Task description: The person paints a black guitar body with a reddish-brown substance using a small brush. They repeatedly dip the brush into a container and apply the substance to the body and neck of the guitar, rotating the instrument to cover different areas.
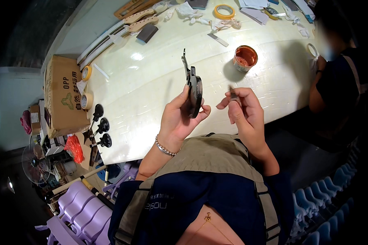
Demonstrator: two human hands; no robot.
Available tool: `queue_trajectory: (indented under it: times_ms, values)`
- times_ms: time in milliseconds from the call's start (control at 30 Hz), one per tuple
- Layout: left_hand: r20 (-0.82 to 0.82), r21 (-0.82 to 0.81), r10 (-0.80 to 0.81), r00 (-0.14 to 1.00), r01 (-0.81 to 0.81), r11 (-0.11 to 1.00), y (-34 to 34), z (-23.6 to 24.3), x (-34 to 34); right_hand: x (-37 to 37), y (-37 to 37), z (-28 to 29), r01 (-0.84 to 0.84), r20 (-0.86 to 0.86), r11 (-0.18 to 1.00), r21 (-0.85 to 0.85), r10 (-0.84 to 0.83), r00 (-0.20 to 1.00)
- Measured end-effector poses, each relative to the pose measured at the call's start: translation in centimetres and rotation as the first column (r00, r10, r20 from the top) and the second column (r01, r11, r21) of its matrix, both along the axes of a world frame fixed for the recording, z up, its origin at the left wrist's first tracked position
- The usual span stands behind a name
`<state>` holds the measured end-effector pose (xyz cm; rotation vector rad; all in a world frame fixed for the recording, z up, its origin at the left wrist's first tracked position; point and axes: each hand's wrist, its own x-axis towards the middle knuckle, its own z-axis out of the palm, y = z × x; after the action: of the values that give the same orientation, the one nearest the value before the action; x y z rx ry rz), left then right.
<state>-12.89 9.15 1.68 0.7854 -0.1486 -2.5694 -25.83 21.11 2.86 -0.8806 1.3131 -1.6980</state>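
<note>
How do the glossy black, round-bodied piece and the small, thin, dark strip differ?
The black piece is much larger than the dark strip. The black piece has a rounded body and narrow neck; the dark strip looks short and slim. The left hand holds the black piece, the right hand the dark strip. Both are gripped in bare fingers.

Both forearms (pixel 151 162) angled inward, left grip (pixel 175 119) curled, thumb (pixel 179 99) extended, right grip (pixel 249 111) pinched, thumb toward fingers (pixel 249 95)
</note>
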Motion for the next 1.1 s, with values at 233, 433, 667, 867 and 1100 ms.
queue_trajectory:
  times_ms: [233, 433, 667, 867, 1100]
  values:
    - [0.014, 0.028, 0.009, 1.0, -0.009, 1.0, 0.1, 0.2, 0.4, 1.2, -1.2, 0.3, 0.018, 0.15, 0.999, -0.029, -0.013, 0.989]
    - [0.017, 0.002, 0.03, 0.999, -0.03, 1.0, 0.1, 0.3, 0.5, 1.2, -1.8, 0.1, 0.062, 0.179, 0.998, -0.031, -0.055, 0.982]
    - [0.006, 0.051, 0.081, 0.997, -0.081, 0.995, 0.5, 0.8, 0.3, 0.4, -1.8, -1.8, 0.212, -0.142, 0.96, -0.183, -0.239, 0.961]
    - [0.0, 0.158, 0.022, 1.0, -0.021, 0.987, 0.3, 0.0, 0.4, -1.1, -2.9, -1.4, 0.086, -0.432, 0.951, -0.296, -0.214, 0.876]
    - [0.071, 0.167, -0.009, 0.997, -0.003, 0.986, 0.6, -0.8, 0.3, -2.5, -4.0, -1.2, -0.042, -0.497, 0.982, -0.185, -0.056, 0.866]
